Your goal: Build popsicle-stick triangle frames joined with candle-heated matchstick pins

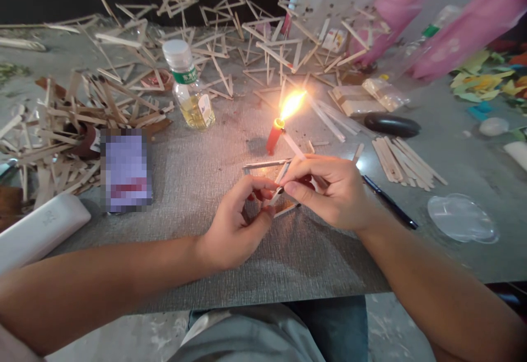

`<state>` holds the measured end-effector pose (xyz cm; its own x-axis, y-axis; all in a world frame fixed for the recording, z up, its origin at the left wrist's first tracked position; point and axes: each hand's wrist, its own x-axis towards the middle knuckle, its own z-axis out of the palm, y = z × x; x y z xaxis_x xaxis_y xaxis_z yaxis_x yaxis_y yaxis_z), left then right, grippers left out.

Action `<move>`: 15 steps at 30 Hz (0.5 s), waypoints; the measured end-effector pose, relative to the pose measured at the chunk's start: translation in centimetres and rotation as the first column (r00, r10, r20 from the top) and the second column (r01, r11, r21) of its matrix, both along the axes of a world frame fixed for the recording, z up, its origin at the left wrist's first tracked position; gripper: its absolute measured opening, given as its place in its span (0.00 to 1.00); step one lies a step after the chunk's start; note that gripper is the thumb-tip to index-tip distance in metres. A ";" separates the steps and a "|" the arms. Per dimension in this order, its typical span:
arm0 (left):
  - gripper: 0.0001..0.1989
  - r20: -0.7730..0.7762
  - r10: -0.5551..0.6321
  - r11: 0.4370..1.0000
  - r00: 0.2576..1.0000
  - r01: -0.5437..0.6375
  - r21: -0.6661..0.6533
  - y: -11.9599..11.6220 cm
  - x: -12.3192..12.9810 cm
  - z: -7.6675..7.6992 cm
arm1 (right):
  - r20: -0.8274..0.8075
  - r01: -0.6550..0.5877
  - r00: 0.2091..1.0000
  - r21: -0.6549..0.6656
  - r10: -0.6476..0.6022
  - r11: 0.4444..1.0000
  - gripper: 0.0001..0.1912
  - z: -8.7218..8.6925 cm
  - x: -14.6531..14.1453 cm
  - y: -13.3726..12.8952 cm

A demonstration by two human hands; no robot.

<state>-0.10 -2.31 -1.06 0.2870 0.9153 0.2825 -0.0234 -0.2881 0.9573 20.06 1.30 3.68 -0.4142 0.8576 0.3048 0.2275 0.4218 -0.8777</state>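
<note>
My left hand [239,222] pinches a short wooden craft stick [272,199] between thumb and fingers. At its dark upper end, the thumb and forefinger of my right hand [329,189] press close against it. A pale stick [293,146], which looks like a glue stick with a blackened tip, juts from behind my right fingers towards the candle. That red candle [273,138] stands lit just beyond my hands, its flame leaning right. Beneath and around my fingers lie joined craft sticks [267,163], partly hidden by both hands.
A bottle of yellow liquid [192,95] stands back left, near a heap of sticks [61,131]. Angular stick frames [222,49] line the back. On the right are loose craft sticks [391,159], a pen [391,202], a clear lid [463,219] and translucent glue sticks [329,120].
</note>
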 end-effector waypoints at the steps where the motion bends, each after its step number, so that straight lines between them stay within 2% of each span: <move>1: 0.11 0.002 -0.003 1.000 1.000 0.003 0.000 0.0 0.0 0.0 | -0.012 -0.005 1.000 0.014 0.006 1.000 0.05 0.0 0.0 0.0; 8: 0.10 0.023 -0.026 0.999 0.999 0.026 -0.028 0.2 0.0 0.0 | -0.029 0.005 1.000 0.019 -0.004 1.000 0.05 -0.5 0.1 0.0; 15: 0.10 -0.002 -0.010 1.000 1.000 0.010 0.003 0.1 -0.1 0.0 | -0.039 0.021 0.999 -0.005 -0.021 1.000 0.05 -0.4 0.0 0.0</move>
<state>-0.20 -2.22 -1.04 0.2969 0.9114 0.2848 -0.0244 -0.2909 0.9564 20.07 1.32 3.29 -0.3842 0.8675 0.3160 0.2020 0.4129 -0.8881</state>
